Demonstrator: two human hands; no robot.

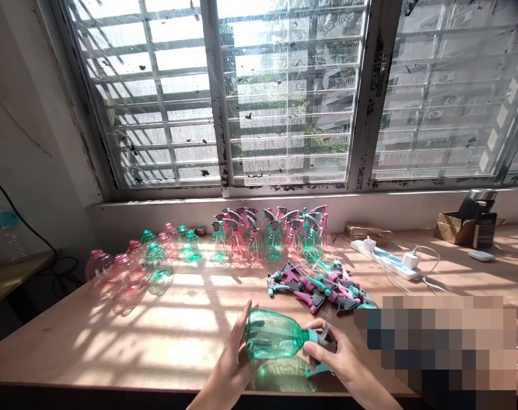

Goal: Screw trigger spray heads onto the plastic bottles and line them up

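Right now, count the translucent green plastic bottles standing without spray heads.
4: a nearer green bottle and a farther one among translucent pink bottles, plus a front one and a back one left of the spray-topped bottles. Others may be hidden.

"How's the left hand (232, 357)?"
"Cupped and holding, palm turned inward, one finger (242, 320) stretched upward."
"And the right hand (336, 348)?"
"Gripping, with the thumb (317, 349) pointing left and the fingers bent above it."
"The arms?"
"Both forearms (375, 392) slant inward from the bottom edge, bare, with the hands nearly level and apart."
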